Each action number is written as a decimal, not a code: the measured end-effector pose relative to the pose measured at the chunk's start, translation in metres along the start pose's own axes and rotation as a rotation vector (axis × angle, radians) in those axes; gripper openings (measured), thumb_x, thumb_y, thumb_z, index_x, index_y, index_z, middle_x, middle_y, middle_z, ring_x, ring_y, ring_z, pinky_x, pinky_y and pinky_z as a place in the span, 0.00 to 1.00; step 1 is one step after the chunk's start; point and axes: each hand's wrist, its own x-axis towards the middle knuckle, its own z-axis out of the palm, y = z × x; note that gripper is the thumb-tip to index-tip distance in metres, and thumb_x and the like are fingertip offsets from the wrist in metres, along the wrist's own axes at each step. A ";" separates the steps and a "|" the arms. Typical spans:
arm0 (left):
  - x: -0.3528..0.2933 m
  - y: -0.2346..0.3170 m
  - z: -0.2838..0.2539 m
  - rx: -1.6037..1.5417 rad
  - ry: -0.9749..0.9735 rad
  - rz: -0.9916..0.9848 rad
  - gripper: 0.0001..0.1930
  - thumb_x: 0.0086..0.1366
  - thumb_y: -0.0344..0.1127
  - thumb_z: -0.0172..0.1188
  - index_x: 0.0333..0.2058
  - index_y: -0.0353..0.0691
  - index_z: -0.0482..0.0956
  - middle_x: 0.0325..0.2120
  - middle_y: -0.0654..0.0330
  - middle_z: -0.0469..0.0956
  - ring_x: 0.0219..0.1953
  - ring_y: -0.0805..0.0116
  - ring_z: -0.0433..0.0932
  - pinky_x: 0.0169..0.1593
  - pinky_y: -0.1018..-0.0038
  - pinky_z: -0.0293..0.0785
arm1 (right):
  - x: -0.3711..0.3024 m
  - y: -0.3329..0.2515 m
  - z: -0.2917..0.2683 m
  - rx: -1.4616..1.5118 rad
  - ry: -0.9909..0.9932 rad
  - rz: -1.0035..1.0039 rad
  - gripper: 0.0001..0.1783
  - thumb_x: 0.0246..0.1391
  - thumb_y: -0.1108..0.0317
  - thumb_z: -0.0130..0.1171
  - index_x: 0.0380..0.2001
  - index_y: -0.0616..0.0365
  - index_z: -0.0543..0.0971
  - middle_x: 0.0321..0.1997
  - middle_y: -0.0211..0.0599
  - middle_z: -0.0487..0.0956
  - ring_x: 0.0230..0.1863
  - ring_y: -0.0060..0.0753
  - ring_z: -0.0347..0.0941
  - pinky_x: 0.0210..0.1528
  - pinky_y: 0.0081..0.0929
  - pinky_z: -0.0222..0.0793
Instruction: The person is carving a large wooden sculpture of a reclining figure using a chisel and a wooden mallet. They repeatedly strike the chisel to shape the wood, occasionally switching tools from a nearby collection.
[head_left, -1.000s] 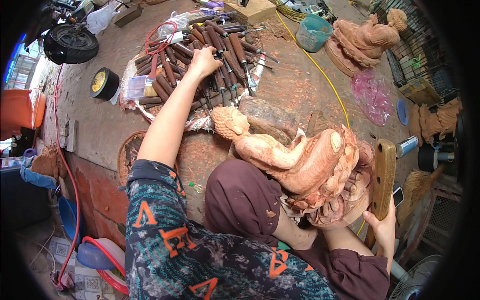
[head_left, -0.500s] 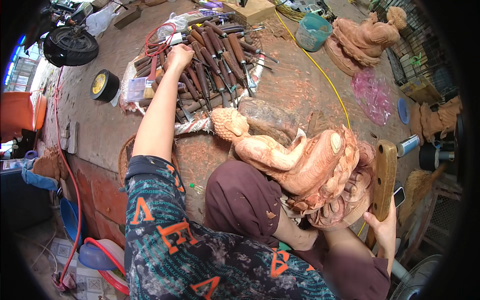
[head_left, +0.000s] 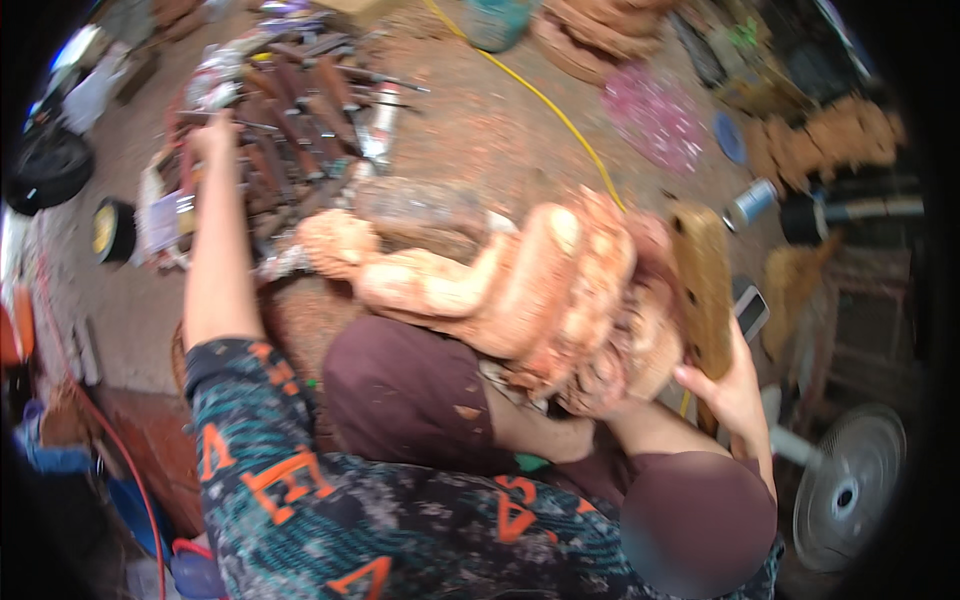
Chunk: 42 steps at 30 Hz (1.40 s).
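My left arm reaches out to a heap of wood-handled carving chisels (head_left: 290,110) at the far left. There my left hand (head_left: 213,138) is closed among the handles; blur hides what it grips. Across my lap lies a carved wooden figure (head_left: 450,285), its knobbly head to the left and its layered base to the right. My right hand (head_left: 735,390) is wrapped around the lower part of a wooden mallet (head_left: 700,290) with dark dents in its face. The mallet stands upright beside the figure's base.
Behind the figure lies a wood block (head_left: 420,212). A yellow cord (head_left: 540,95) crosses the floor. Pink plastic wrap (head_left: 655,115), a can (head_left: 750,205) and another carving (head_left: 825,140) stand to the right, with a phone (head_left: 750,305) and a fan (head_left: 850,490) nearer. A black tape roll (head_left: 114,230) lies left.
The whole view has swung right and blurred, so things sit further left. My left hand stays at the chisel heap, and my right hand keeps its hold on the mallet.
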 end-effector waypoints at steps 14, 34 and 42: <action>-0.425 0.221 0.027 -1.195 -1.175 0.469 0.05 0.55 0.28 0.55 0.31 0.36 0.72 0.16 0.68 0.68 0.19 0.81 0.64 0.23 0.79 0.62 | 0.002 -0.045 -0.051 -0.172 0.230 -0.318 0.42 0.45 0.67 0.64 0.63 0.64 0.58 0.30 0.28 0.71 0.31 0.19 0.67 0.34 0.17 0.64; -0.464 0.215 0.019 -1.089 -1.695 0.564 0.08 0.54 0.33 0.62 0.23 0.36 0.73 0.11 0.65 0.69 0.15 0.77 0.67 0.20 0.75 0.60 | -0.025 -0.064 -0.078 -0.225 0.295 -0.747 0.43 0.54 0.64 0.60 0.65 0.67 0.49 0.28 0.32 0.68 0.26 0.20 0.64 0.32 0.20 0.62; -0.482 0.211 0.029 -1.089 -1.612 0.738 0.09 0.51 0.33 0.61 0.21 0.36 0.71 0.12 0.56 0.69 0.15 0.61 0.69 0.21 0.68 0.64 | -0.038 -0.037 -0.086 -0.703 0.418 -0.870 0.25 0.48 0.80 0.57 0.52 0.71 0.68 0.39 0.39 0.75 0.38 0.27 0.70 0.50 0.29 0.65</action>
